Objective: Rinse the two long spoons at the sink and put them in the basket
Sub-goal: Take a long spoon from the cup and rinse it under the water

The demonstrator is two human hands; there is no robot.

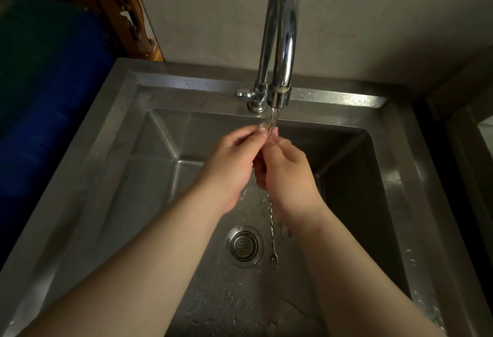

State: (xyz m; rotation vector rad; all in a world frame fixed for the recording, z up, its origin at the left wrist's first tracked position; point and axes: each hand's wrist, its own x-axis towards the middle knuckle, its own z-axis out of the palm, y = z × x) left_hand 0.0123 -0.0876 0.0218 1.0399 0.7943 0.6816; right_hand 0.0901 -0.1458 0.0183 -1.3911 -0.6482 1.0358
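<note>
Held one long spoon point(271, 230) upright under the tap point(278, 43); both hands point(229, 168) point(289, 174) closed around it; bowl up, twisted handle down.

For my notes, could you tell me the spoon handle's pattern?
Twisted, silvery metal spoon handle, in the head view.

A stainless steel sink point(138, 134) is carrying everything here, its flat rim beaded with water drops along the back and right edges. A curved chrome faucet point(282, 43) is standing on the back rim, its short handle pointing left, and is pouring a thin stream into the basin. A round perforated drain strainer point(244, 246) is sitting in the wet basin floor, with splashes lying around it.
</note>
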